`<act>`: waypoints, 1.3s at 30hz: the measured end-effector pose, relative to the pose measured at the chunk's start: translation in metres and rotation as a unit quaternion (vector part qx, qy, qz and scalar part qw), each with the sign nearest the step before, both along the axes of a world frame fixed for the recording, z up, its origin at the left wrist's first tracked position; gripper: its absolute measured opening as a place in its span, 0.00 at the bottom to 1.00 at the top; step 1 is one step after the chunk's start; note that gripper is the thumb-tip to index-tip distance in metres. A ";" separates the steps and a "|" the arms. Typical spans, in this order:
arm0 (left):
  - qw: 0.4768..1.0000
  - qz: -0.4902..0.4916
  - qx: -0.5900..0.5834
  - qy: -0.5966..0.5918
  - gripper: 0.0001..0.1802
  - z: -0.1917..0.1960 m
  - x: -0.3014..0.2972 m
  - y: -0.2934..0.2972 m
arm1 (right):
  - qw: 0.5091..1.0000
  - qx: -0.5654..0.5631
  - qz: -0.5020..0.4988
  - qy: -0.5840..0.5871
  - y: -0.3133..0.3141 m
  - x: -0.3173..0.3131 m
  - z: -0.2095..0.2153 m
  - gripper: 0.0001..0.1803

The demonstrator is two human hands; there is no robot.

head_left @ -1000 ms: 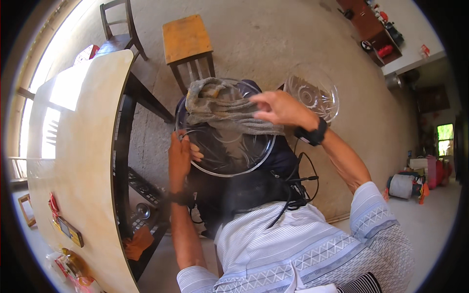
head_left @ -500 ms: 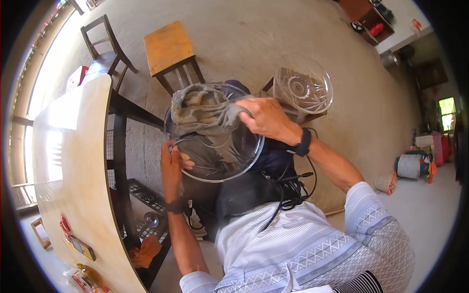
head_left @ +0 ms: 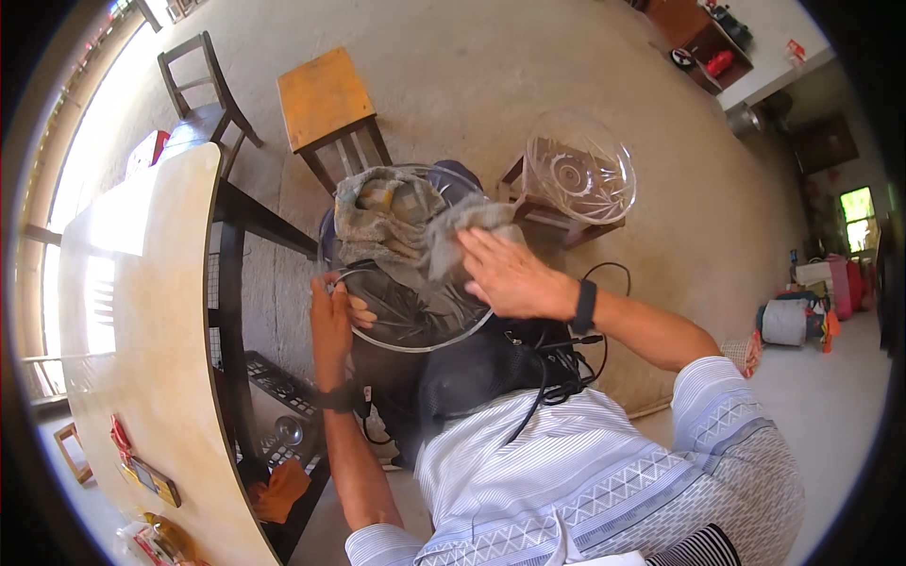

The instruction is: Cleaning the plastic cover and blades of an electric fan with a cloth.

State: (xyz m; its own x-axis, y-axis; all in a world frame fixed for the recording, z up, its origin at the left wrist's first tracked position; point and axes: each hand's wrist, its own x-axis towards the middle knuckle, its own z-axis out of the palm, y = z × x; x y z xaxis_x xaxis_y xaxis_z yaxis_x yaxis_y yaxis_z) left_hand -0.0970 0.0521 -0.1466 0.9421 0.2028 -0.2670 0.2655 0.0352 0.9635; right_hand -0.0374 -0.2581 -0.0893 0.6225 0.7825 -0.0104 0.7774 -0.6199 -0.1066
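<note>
Floor (head_left: 528,85) bare concrete, grey-tan, sunlit. Long pale wood counter (head_left: 142,358) runs down the left, dark frame under it, strong glare on its top. Window (head_left: 57,189) behind it, blown out with daylight. Dark wooden chair (head_left: 203,90) at the counter's far end. Square stool (head_left: 326,99) with orange-brown top just beside it. Far right, a red-brown cabinet (head_left: 703,33) against a white wall (head_left: 783,71). Right edge: open doorway (head_left: 861,212) with green outside, clutter near it including a white roll (head_left: 785,323).
</note>
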 end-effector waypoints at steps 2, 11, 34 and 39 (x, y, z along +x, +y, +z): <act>1.000 -0.004 -0.008 -0.004 0.16 -0.005 0.000 0.003 | 1.000 0.002 -0.024 -0.008 0.014 0.037 -0.003 0.29; 0.999 0.000 0.035 -0.009 0.16 0.001 -0.005 0.002 | 0.996 -0.016 0.000 0.084 0.005 0.000 0.011 0.30; 1.000 0.001 0.016 -0.011 0.16 -0.005 -0.001 0.002 | 0.997 -0.030 -0.032 0.060 -0.005 -0.003 0.027 0.20; 1.000 -0.003 0.004 -0.024 0.16 -0.004 -0.001 -0.004 | 0.995 0.099 -0.022 -0.007 -0.006 0.065 0.005 0.18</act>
State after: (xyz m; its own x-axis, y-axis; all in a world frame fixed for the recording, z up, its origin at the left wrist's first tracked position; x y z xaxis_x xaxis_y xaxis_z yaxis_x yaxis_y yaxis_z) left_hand -0.0976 0.0485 -0.1509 0.9549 0.1998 -0.2195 0.2186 0.0267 0.9754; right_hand 0.0275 -0.2636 -0.0846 0.6553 0.7403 0.1502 0.7522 -0.6211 -0.2203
